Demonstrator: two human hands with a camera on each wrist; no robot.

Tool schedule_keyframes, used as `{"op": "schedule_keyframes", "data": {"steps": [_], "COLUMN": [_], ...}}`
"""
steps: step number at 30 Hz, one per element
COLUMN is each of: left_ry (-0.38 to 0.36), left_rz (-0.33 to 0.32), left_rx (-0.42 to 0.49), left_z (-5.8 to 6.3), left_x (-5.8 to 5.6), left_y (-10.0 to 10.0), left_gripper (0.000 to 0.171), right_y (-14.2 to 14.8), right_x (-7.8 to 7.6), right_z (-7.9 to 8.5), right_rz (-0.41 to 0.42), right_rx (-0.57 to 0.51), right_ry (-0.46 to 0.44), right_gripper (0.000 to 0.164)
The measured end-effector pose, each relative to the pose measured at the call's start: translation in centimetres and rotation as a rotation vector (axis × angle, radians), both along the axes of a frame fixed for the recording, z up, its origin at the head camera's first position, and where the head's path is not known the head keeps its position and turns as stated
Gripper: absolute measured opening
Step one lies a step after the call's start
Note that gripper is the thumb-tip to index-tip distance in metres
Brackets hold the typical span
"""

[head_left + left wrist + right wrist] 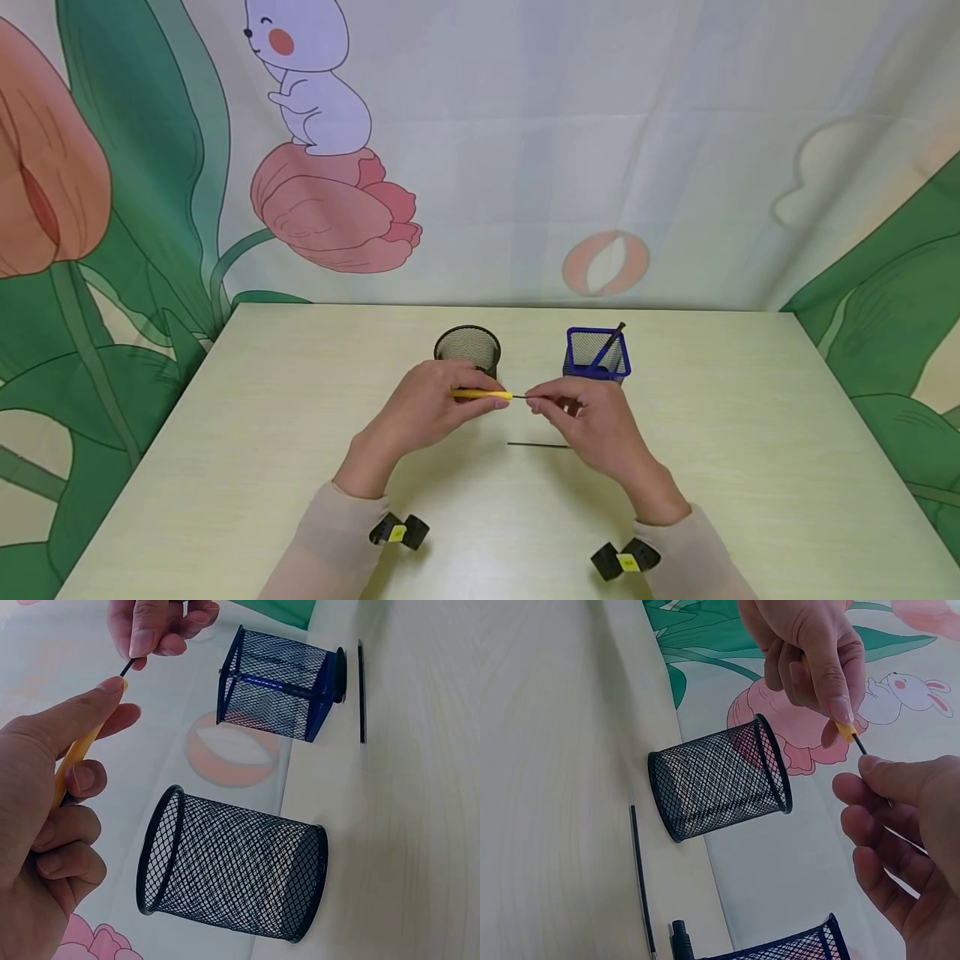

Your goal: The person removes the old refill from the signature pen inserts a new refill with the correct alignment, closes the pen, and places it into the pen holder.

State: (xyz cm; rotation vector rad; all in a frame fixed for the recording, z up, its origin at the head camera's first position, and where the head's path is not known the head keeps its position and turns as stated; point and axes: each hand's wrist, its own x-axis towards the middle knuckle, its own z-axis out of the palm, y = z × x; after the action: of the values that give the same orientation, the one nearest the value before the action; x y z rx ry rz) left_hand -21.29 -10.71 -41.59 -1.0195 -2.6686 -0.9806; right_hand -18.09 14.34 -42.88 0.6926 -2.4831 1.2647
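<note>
My left hand point(427, 408) holds a slim yellow pen barrel point(480, 394) level above the table, with the thumb and index finger near its right end. A thin black refill point(860, 744) sticks out of that end. The thumb and fingertips of my right hand point(600, 421) pinch the refill a short way from the barrel. How far it reaches inside the barrel is hidden. Below the hands, a second thin black refill point(536, 445) lies on the table, its right end covered by the right hand in the head view.
Behind the left hand stands a round black mesh cup point(240, 859). To its right is a square blue mesh holder point(271, 656) with a dark pen point(617, 332) leaning in it. A printed curtain point(487, 167) hangs at the table's point(750, 433) back edge.
</note>
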Motion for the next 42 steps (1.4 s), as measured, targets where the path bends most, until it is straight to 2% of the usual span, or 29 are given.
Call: {"op": "schedule_keyframes", "data": {"steps": [12,17,31,42], "left_ry": [-0.012,-0.007,0.015,0.016], "left_rz": [0.004,0.012,-0.001,-0.014], "left_rx": [0.008,-0.004,0.013,-0.010], "left_z": [0.15,0.01,-0.17,-0.23], "left_x": [0.05,0.01,0.01,0.15], "left_y": [0.04,0.10,0.35,0.76], "left_gripper": [0.018,0.018,0.015,0.017], "right_y": [0.28,0.38,0.11,0.01], "right_x": [-0.05,-0.16,-0.01,-0.16], "right_z": [0.19,0.03,0.17,-0.32], "right_rz": [0.039,0.031,0.034,0.037], "right_rx": [-0.008,0.005,-0.035,-0.003], "right_ry": [0.034,0.048,0.022,0.019], "right_gripper": [0.010,0.009,0.010,0.008]}}
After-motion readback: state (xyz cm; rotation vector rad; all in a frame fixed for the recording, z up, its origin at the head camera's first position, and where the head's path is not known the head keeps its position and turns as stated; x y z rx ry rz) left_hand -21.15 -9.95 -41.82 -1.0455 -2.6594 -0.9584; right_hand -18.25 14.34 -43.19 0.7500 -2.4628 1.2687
